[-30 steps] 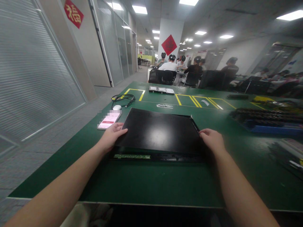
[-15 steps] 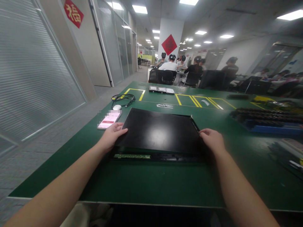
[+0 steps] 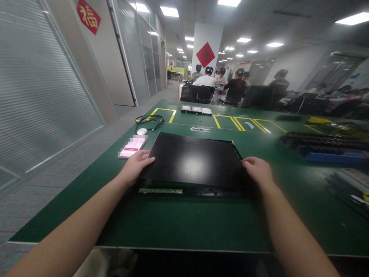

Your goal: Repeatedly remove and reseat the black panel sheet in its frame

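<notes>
A flat black panel lies on the green table in front of me, with a thin green circuit strip showing along its near edge. My left hand grips the panel's near left side, fingers curled onto its top. At the near right side, my right hand holds the panel's edge the same way. Both forearms reach in from the bottom of the view.
A phone with a pink screen, a white mouse and a coiled black cable lie left of the panel. Dark trays of parts sit at right. Small boards rest among yellow floor-tape markings. People sit at desks behind.
</notes>
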`<state>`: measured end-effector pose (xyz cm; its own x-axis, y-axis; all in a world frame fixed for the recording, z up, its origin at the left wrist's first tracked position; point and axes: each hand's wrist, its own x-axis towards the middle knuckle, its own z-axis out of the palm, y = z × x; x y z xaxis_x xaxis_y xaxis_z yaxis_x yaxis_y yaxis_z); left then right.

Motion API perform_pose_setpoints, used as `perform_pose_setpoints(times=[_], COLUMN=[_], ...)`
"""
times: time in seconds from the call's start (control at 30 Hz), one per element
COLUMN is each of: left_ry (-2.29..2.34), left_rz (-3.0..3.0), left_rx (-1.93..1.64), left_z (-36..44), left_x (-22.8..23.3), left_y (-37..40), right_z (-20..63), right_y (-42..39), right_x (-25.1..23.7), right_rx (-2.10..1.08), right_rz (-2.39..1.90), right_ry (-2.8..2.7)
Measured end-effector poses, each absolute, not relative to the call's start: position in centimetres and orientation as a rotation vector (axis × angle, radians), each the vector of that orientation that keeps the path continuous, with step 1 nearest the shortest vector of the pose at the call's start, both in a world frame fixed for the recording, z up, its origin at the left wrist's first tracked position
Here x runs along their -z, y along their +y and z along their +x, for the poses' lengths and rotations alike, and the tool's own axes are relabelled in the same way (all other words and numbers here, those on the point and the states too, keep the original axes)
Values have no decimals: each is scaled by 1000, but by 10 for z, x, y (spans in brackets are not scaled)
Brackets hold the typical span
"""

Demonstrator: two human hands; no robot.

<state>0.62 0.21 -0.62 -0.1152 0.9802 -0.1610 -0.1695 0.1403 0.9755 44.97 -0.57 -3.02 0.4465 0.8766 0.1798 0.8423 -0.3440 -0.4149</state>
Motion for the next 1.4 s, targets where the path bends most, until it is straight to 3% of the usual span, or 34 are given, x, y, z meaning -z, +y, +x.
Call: perform_pose_setpoints(times=[1.4], left_ry=[1256], left_rz=[959], left_rx=[-1247], left_z=[4], left_x=[7], left_y=[2], right_z=[452], right_y=[-5], right_x=[33], right_rx=[-95], right_rz=[-2209], right_ry=[-1455])
